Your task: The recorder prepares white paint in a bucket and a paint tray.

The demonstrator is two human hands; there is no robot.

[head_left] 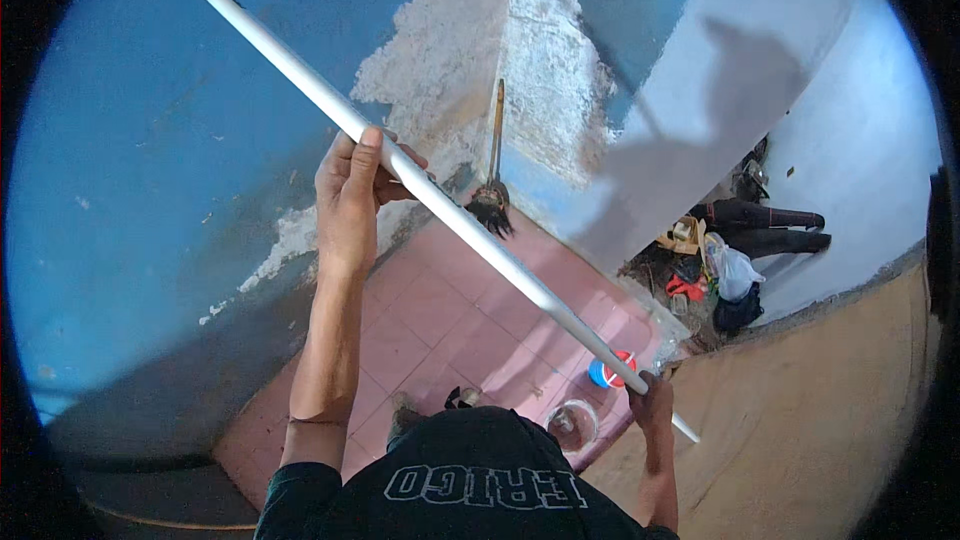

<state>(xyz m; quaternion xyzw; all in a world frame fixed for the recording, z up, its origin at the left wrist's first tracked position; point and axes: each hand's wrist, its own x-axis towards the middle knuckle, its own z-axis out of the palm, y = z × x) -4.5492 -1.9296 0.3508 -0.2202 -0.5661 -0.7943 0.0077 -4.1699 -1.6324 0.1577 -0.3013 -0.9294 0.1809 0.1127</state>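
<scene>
View from the head, looking down into a corner of a room. At left, a blue-painted wall point(150, 190) rises from the floor; its paint has flaked away in a pale, rough patch point(450, 70) that runs down the corner and thins into a ragged strip near the base. The floor point(440, 310) is laid with pink square tiles. A long white pole point(440, 202), smooth, round and straight, crosses the view on a diagonal from upper left to lower right, held in the air above the tiles. The left hand point(350, 195) is raised with its fingers wrapped around the pole about midway along it, thumb lying along the shaft. In the corner behind the pole, a brush with a wooden handle and dark bristles point(494, 175) leans upright against the bare patch. Lower down, a clear plastic tub point(573, 424) stands on the tiles, with a small blue and red container point(610, 370) just beside it. The right hand point(650, 400) is closed around the pole near its lower end, a short stub showing past the fist. At right, a pale wall point(850, 140) carries a shadow of the person, and bags and dark clutter point(735, 250) lie heaped at its foot, beside a tan surface point(820, 410).
</scene>
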